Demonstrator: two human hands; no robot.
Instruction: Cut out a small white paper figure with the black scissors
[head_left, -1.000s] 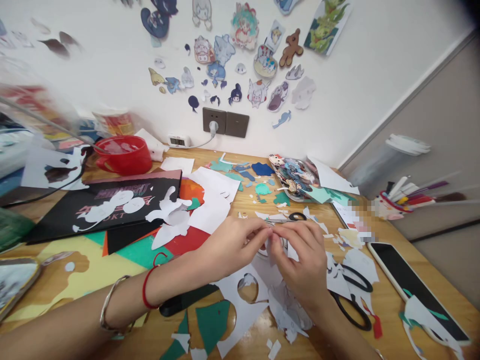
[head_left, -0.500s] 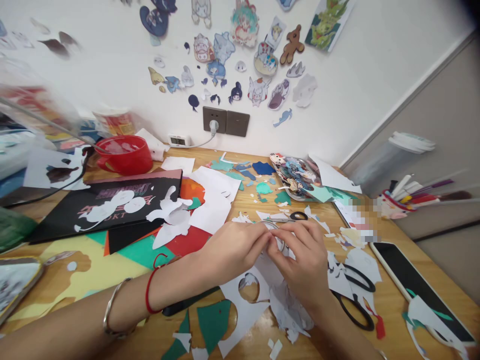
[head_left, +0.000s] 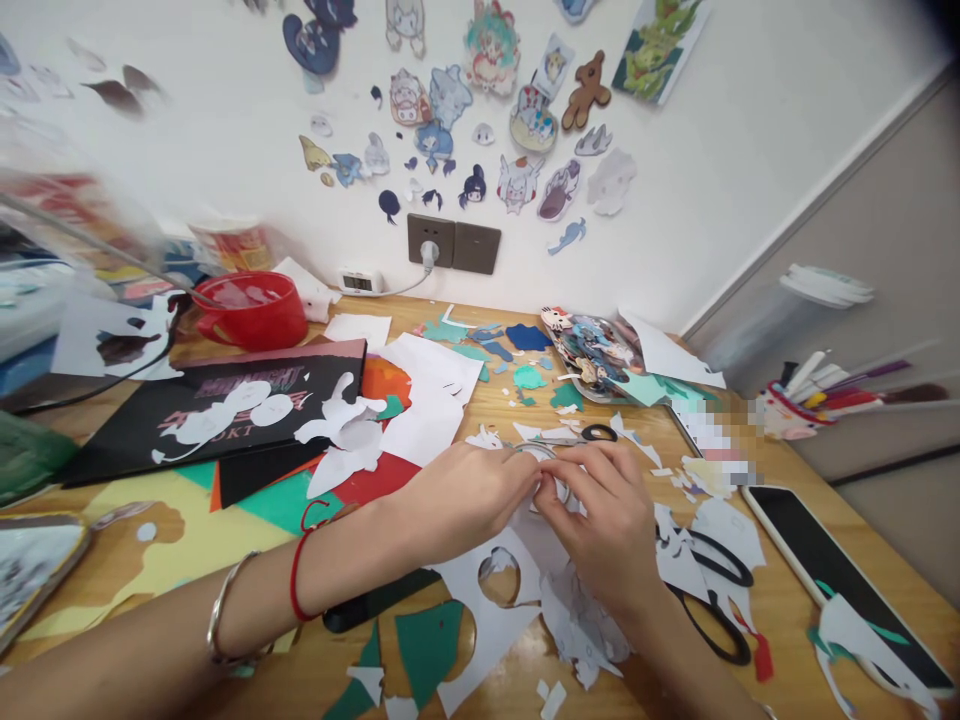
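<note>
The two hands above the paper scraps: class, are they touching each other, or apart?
Touching. The head view shows the left hand and right hand meeting fingertip to fingertip over a small roll of clear tape, with no gap visible between the fingers there.

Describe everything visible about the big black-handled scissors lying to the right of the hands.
The black-handled scissors lie flat on the wooden table, just right of the right hand. Two dark, plastic-looking finger loops show, one nearer the phone, one nearer the table edge. White paper scraps cover the blades, so whether they are open is unclear. A red scrap lies by the lower loop.
</note>
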